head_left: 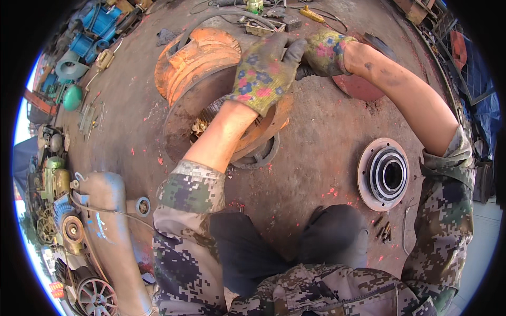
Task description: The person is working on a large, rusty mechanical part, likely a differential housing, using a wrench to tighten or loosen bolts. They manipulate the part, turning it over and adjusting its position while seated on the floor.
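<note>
Both my hands wear stained floral work gloves and meet above the far right rim of a rusty, open motor housing (182,113). My left hand (263,76) is curled beyond its back, and its thumb reaches toward the right hand. My right hand (324,52) is closed beside it, fingers bent toward the left thumb. Whatever the two hands grip is hidden behind the gloves. Inside the housing, copper-coloured windings (200,127) show below my left wrist. An orange flanged casting (197,60) adjoins its far side.
A round flanged part with a dark bore (383,174) lies at right, with several bolts (386,231) nearer me. A reddish disc (361,87) lies beyond my right forearm. Cables and tools (263,23) are at the far side. Motors and a large grey-blue casing (105,226) line the left.
</note>
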### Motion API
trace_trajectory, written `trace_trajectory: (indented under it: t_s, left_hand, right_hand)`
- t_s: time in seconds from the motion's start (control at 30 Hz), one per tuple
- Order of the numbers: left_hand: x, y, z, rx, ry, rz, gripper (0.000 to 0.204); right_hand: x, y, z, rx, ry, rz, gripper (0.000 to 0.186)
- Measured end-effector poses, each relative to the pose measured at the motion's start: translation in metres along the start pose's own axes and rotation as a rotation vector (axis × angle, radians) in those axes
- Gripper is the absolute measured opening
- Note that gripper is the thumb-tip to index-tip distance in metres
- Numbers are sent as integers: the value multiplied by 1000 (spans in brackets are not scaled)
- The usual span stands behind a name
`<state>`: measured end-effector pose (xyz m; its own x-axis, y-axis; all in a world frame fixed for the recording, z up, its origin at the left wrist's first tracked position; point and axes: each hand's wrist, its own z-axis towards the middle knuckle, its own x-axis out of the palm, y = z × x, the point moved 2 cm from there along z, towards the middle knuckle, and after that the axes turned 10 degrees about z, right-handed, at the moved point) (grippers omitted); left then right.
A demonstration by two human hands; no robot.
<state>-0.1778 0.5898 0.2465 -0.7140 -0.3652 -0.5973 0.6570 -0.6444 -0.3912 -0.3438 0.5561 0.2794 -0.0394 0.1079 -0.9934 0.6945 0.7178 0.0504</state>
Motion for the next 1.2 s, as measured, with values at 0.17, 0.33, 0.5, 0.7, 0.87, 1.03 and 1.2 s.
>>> trace_trajectory:
  t_s: [0.17, 0.33, 0.5, 0.7, 0.87, 1.03, 1.2]
  left_hand:
    - [-136, 63, -42, 221, 71, 490, 31]
    - [-180, 120, -111, -66, 235, 427, 27]
    - [-163, 120, -112, -161, 206, 304, 20]
    - [-166, 119, -111, -152, 152, 336, 23]
    - [-164, 129, -118, -244, 190, 304, 33]
    - [-168, 130, -123, -249, 152, 342, 29]
    - [-152, 129, -123, -284, 165, 246, 33]
  right_hand:
    - [34, -12, 3, -66, -184, 61, 53]
    - [165, 12, -4, 114, -493, 624, 53]
    - [270, 129, 23, 364, -871, 1674, 65]
    - [245, 212, 61, 338, -826, 2284, 62]
    - [250, 198, 57, 246, -788, 2187, 61]
    - [247, 155, 35, 307, -480, 1967, 57]
    - [233, 64, 0, 304, -390, 1038, 54]
